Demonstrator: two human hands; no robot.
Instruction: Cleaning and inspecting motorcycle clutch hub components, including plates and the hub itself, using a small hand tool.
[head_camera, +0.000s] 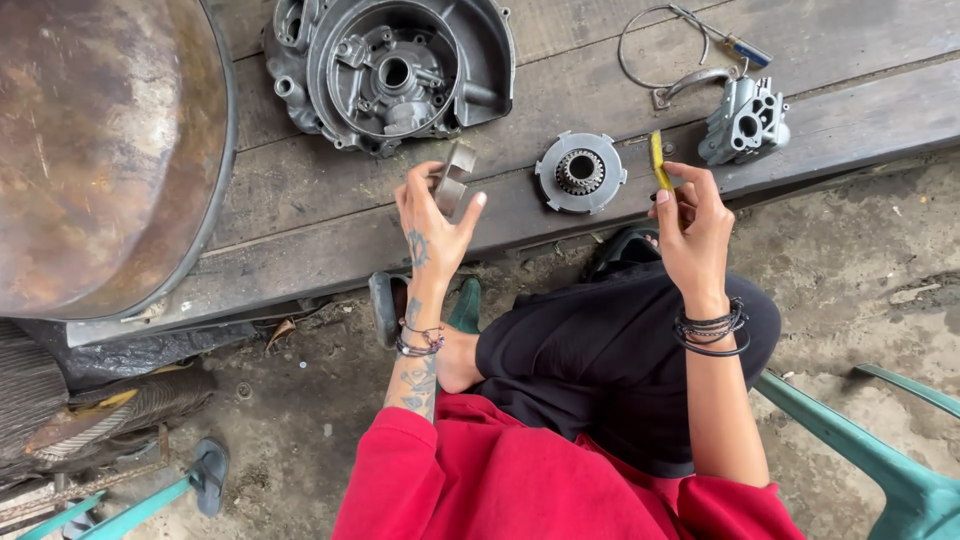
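**A:** Item one, what does the left hand (432, 222) hold?

**B:** A small grey metal part (452, 178), ring-like, the grip closed on it with fingertips around its rim, raised just above the wooden surface (300, 215). By my judgement it is stiff, dense for its size, likely oily, so it could slip; the rim is the sound place to take hold.

**A:** Item two, the right hand (692, 222)?

**B:** Its grip is closed on a thin yellow strip (657, 162), pinched at the lower end, the upper end standing free. It looks light and probably bends; hold it low, near the pinch, for control.

**A:** Item three, what lies about the grips?

**B:** Between the two grips, just beyond them on the surface, a round toothed disc (580, 172). Beyond the left grip, a large grey engine cover (390, 72). Beyond the right grip and a little outward, a small cast housing (745, 122) with a wire loop (660, 45) behind it. Far outward of the left grip, a big rusty pan (100, 150).

**A:** Below the grips?

**B:** Black trousers (610, 360), red sleeves (480, 480), dirt floor (860, 260), a green chair (890, 470).
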